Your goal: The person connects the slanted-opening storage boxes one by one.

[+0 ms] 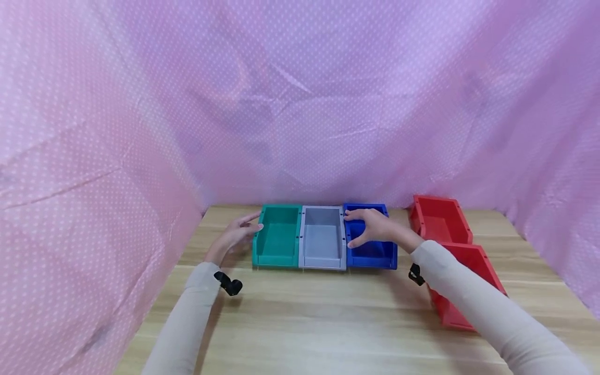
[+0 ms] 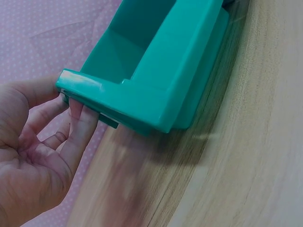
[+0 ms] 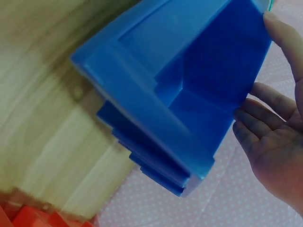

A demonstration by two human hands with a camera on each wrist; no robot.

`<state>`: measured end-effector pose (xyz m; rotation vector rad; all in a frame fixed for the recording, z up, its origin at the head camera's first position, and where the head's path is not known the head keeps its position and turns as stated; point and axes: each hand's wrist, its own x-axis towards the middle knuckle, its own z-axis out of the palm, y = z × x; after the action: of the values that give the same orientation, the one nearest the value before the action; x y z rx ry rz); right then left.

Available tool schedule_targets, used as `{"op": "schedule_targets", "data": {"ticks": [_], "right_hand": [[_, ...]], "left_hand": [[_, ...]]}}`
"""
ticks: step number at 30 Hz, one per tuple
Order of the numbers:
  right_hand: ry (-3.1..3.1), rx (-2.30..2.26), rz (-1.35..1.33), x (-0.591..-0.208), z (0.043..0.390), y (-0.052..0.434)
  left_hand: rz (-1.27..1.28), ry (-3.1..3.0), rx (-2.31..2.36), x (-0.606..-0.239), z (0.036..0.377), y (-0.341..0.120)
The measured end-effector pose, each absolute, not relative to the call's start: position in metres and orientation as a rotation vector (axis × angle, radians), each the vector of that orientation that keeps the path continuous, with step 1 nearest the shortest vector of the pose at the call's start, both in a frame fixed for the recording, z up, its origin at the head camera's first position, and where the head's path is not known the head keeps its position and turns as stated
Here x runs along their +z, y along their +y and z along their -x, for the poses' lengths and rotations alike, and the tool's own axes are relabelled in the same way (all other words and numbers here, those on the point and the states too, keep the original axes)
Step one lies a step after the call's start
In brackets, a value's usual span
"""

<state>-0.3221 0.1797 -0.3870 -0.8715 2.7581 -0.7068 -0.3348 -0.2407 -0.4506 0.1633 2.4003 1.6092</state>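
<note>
With green bin (image 1: 277, 237), grey bin (image 1: 322, 238) and blue bin (image 1: 370, 245) already side by side, my left hand (image 1: 238, 232) fingers the green's rear corner, my right hand (image 1: 372, 228) rests open on the blue, and two red bins (image 1: 440, 220) still stand apart.

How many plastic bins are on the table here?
5. The green bin, grey bin and blue bin sit side by side at the back; two red bins are at right. None look hidden.
</note>
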Motion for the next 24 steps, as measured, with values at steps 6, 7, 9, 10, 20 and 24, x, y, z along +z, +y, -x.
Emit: {"op": "schedule_targets", "data": {"ticks": [6, 7, 9, 10, 20, 24], "right_hand": [[2.742, -0.649, 0.867, -0.3897, 0.3221, 0.1746], [2.743, -0.639, 0.872, -0.3889, 0.3221, 0.1739], [2.741, -0.621, 0.866, -0.3874, 0.3230, 0.1726], [2.740, -0.615, 0.859, -0.3868, 0.3234, 0.1721], [2.716, -0.664, 0.843, -0.3923, 0.3251, 0.1733], [2.692, -0.718, 0.822, -0.3925, 0.3282, 0.1721]], "left_hand": [[-0.156, 2.350, 1.665, -0.4549, 0.3299, -0.2401], [-0.148, 2.344, 1.676, -0.4548, 0.3294, -0.2395], [-0.144, 2.336, 1.687, -0.4548, 0.3294, -0.2387], [-0.142, 2.330, 1.695, -0.4544, 0.3292, -0.2383], [-0.117, 2.342, 1.667, -0.4505, 0.3286, -0.2381], [-0.124, 2.374, 1.639, -0.4471, 0.3326, -0.2416]]}}
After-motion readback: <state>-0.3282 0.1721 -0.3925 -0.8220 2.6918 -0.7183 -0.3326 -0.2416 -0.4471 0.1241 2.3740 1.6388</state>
